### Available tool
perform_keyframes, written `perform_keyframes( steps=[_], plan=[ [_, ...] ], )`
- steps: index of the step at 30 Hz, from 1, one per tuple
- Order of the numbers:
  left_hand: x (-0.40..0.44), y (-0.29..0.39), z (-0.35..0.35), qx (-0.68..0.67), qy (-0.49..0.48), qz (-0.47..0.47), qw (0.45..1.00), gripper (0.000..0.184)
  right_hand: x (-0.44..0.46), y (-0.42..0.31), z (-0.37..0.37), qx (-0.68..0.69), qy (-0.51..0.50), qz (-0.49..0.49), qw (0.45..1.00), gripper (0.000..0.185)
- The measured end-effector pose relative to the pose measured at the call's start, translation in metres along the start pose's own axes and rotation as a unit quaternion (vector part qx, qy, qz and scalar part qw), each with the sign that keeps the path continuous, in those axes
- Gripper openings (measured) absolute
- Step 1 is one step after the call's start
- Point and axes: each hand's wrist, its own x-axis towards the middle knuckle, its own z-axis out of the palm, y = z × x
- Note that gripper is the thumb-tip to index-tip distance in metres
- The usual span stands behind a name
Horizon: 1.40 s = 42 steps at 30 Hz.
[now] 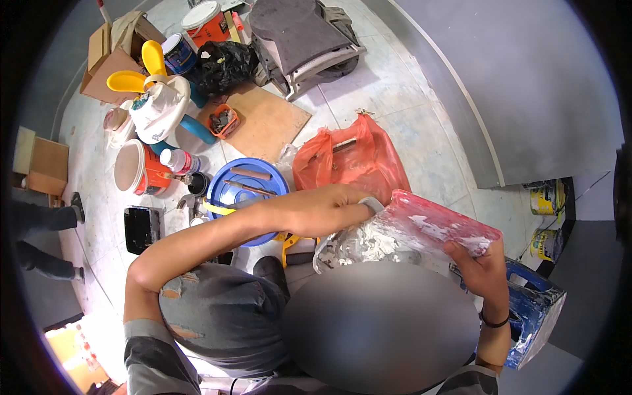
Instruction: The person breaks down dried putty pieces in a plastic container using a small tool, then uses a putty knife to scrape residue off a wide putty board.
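My right hand (479,264) grips a red rectangular plastering float (444,222) smeared with white putty, its thumb pressed on the near face. At the float's left end is my left hand (336,209), its fingers closed around something largely hidden; a small greyish-white edge shows by the fingertips. Below both hands, a container (352,253) holds lumpy white putty, partly covered by a blurred oval. Just beyond my left hand lies a red plastic bag (352,158). A round blue lid (227,197) with strips on it lies left of the bag, partly behind my left forearm.
An orange-and-white bucket (135,168), a bottle (179,161) and a black tray (142,228) stand left. A blue stool (540,306) is at my right. Paint cans (546,197) sit by the grey wall (513,85). Another person's legs (46,243) show far left.
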Motion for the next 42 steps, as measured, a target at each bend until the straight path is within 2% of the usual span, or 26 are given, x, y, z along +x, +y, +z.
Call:
perform_keyframes(
  steps=[3,4,5,7,9,13,16,19,20,22,24,26,30,33,34,37,38,39,41,42],
  plan=[
    [0.002,-0.009,-0.003,-0.025,0.015,0.025,0.999,0.038,0.001,-0.001,0.007,0.059,0.031,0.039,0.997,0.014],
    [0.0,-0.006,-0.005,-0.034,0.022,-0.002,0.999,0.038,-0.002,-0.002,0.005,0.058,0.031,0.039,0.997,0.014],
    [-0.002,-0.003,-0.007,-0.044,0.027,-0.029,0.998,0.038,-0.009,-0.004,0.001,0.005,0.022,0.015,1.0,0.015],
    [-0.003,0.0,-0.007,-0.052,0.029,-0.01,0.998,0.038,-0.015,-0.013,0.0,-0.047,0.013,-0.007,0.999,0.017],
    [-0.002,-0.001,-0.007,-0.062,0.031,0.01,0.998,0.037,-0.017,-0.027,0.005,-0.198,0.027,-0.133,0.971,0.024],
    [0.004,-0.009,-0.006,-0.099,0.009,0.03,0.995,0.037,-0.028,-0.028,0.005,-0.226,0.049,-0.136,0.963,0.031],
    [0.012,-0.021,0.0,-0.115,-0.002,0.041,0.992,0.037,-0.034,-0.015,0.004,-0.218,0.035,-0.09,0.971,0.026],
    [0.012,-0.022,0.002,-0.125,0.0,0.047,0.991,0.037,-0.041,0.002,0.004,0.007,0.092,0.103,0.99,0.017],
    [0.011,-0.02,0.004,-0.13,-0.001,0.039,0.991,0.037,-0.038,0.006,0.004,0.007,0.09,0.105,0.99,0.017],
    [0.009,-0.016,0.005,-0.147,0.007,0.03,0.989,0.037,-0.03,0.02,0.006,0.106,0.121,0.106,0.981,0.024],
    [0.008,-0.016,0.006,-0.163,0.018,0.022,0.986,0.038,-0.029,0.03,0.001,0.117,0.106,0.1,0.982,0.027],
    [0.009,-0.021,0.005,-0.152,0.008,0.024,0.988,0.039,-0.028,0.036,-0.005,0.099,0.063,0.145,0.982,0.03],
    [0.01,-0.007,0.0,-0.116,-0.003,0.001,0.993,0.04,-0.034,0.034,0.011,0.134,0.026,0.172,0.976,0.03],
    [0.014,-0.009,-0.002,-0.125,0.022,0.002,0.992,0.041,-0.044,0.022,0.009,0.088,0.196,0.071,0.974,0.027],
    [0.012,-0.008,-0.003,-0.13,0.04,-0.004,0.991,0.041,-0.048,0.016,0.005,0.087,0.2,0.071,0.973,0.027],
    [0.011,-0.013,-0.005,-0.146,0.06,-0.006,0.987,0.041,-0.058,0.004,-0.007,-0.071,0.242,-0.014,0.968,0.022],
    [0.012,-0.013,-0.006,-0.152,0.069,-0.004,0.986,0.041,-0.057,0.0,-0.008,-0.073,0.246,-0.012,0.966,0.022],
    [0.012,-0.009,-0.005,-0.149,0.074,0.007,0.986,0.04,-0.052,-0.008,-0.009,-0.152,0.201,-0.078,0.965,0.02],
    [0.012,-0.008,-0.003,-0.146,0.073,0.01,0.986,0.039,-0.045,-0.023,-0.007,-0.249,0.129,-0.128,0.951,0.021],
    [0.012,-0.008,-0.002,-0.145,0.074,0.012,0.987,0.038,-0.042,-0.024,-0.004,-0.25,0.129,-0.126,0.951,0.021]
  ],
)
